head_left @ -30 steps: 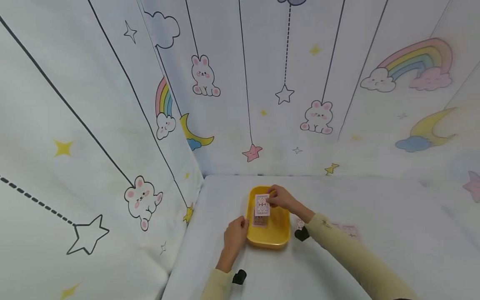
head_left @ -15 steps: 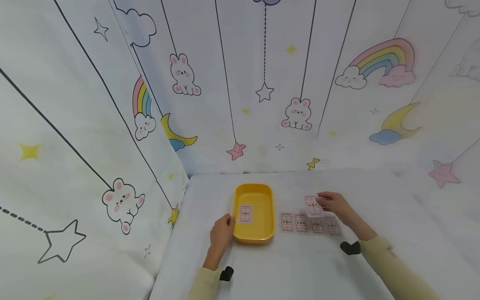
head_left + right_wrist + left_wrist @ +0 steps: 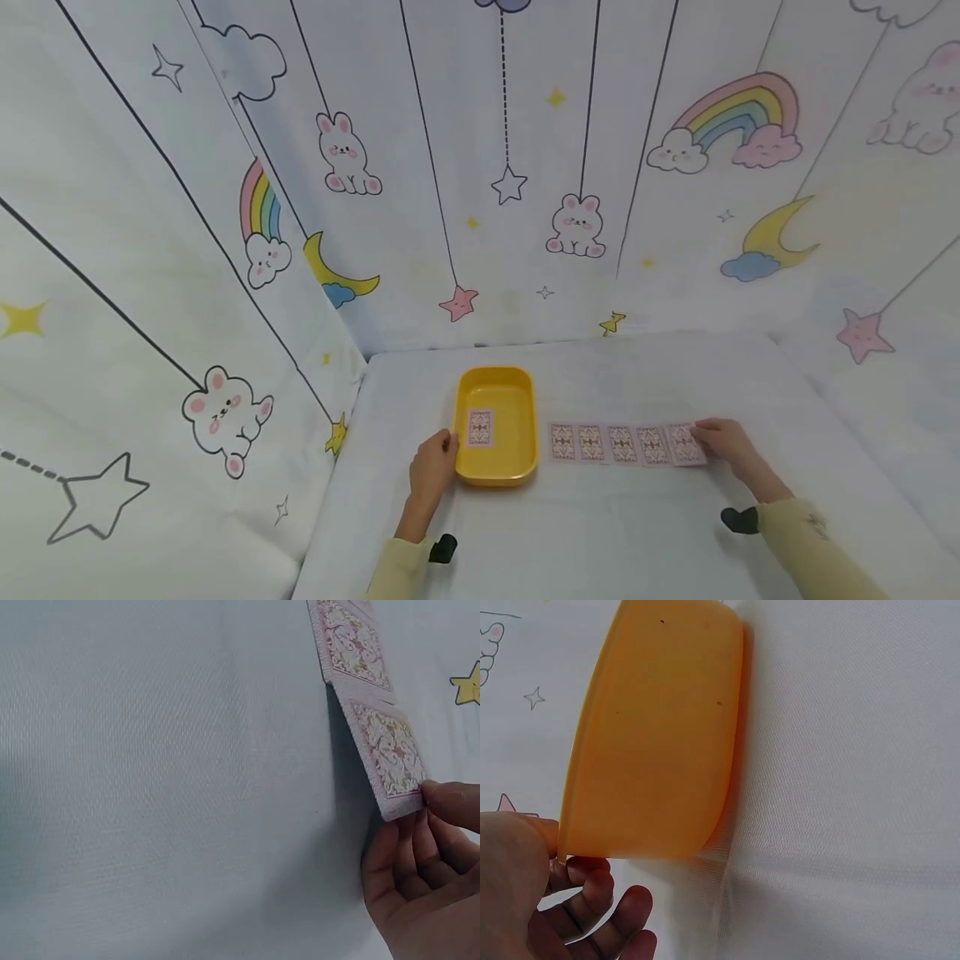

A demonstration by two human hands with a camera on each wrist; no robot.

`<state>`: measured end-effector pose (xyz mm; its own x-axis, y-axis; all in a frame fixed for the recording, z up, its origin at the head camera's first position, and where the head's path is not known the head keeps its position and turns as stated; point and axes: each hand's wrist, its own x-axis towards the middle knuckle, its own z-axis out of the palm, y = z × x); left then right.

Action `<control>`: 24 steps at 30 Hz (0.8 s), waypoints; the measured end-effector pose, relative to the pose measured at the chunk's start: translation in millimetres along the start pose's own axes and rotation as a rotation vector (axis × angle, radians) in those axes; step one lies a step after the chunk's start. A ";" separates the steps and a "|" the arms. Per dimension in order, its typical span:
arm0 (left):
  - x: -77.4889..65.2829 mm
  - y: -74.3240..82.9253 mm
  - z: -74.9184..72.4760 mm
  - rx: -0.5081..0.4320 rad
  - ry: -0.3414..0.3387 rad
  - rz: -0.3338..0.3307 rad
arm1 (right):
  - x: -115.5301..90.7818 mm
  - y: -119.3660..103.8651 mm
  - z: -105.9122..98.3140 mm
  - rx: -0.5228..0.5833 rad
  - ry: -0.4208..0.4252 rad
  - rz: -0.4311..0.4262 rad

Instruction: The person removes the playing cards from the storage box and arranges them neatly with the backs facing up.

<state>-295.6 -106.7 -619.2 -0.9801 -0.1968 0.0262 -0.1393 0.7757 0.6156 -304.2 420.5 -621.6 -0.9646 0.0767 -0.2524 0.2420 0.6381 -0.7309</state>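
Observation:
A yellow plastic tray (image 3: 517,467) stands on the white table, with one pink patterned playing card (image 3: 480,427) lying face down in it. My left hand (image 3: 432,462) pinches the tray's left rim; in the left wrist view the thumb and fingers meet at the rim of the orange-looking tray wall (image 3: 656,735). To the right of the tray, several face-down cards (image 3: 591,442) lie in a row. At the row's right end, my right hand (image 3: 727,443) pinches the last card (image 3: 390,750) by its edge, thumb on top and fingers beneath. That card is slightly tilted, its near edge off the cloth.
White cloth (image 3: 600,533) covers the table. A white curtain wall (image 3: 420,250) printed with rabbits, stars and rainbows rises behind, and another (image 3: 112,333) stands on the left. Dark wrist devices sit by both sleeves.
My right hand has carried a card from above the tray to the right, then lowered it at the row's right end. My left hand stays on the tray rim. The head view has shifted.

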 end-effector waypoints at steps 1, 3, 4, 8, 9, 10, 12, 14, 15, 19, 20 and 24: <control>-0.2 0.1 -0.1 0.001 -0.001 0.002 | 0.1 1.8 0.4 0.000 0.006 0.009; -0.5 0.0 -0.2 0.001 -0.006 0.001 | 0.6 4.5 2.0 -0.010 0.019 0.010; -0.5 -0.1 -0.1 -0.002 -0.007 0.002 | 0.8 4.8 3.0 -0.018 0.027 0.006; 0.3 -0.1 0.3 -0.002 -0.009 0.000 | 1.6 3.1 7.4 -0.042 0.065 -0.010; 0.5 -0.1 0.6 -0.001 -0.009 -0.004 | 1.5 2.3 8.5 -0.049 0.075 -0.010; 0.6 -0.2 0.8 -0.002 -0.008 -0.005 | 1.3 1.0 9.4 -0.061 0.084 -0.012; 0.3 0.0 0.9 0.000 -0.007 -0.006 | 0.5 -0.7 11.4 -0.079 0.105 -0.008; -0.2 -0.2 0.3 -0.003 -0.006 -0.003 | 0.1 -2.0 14.0 -0.103 0.127 -0.005; -0.5 -0.4 0.1 -0.007 -0.009 -0.008 | 0.3 -1.8 15.2 -0.114 0.139 -0.003; -1.3 -0.2 -1.1 -0.016 -0.009 -0.002 | 1.1 1.2 21.0 -0.158 0.180 0.002; -1.4 -0.1 -1.2 -0.014 -0.009 -0.002 | 1.3 2.1 22.3 -0.164 0.189 0.002; -1.3 1.4 -1.2 -0.012 -0.008 -0.006 | 1.8 4.5 25.7 -0.171 0.212 -0.001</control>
<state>-294.3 -106.0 -617.5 -0.9804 -0.1963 0.0161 -0.1433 0.7673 0.6251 -302.1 403.9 -641.7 -0.9696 0.2233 -0.0998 0.2370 0.7572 -0.6086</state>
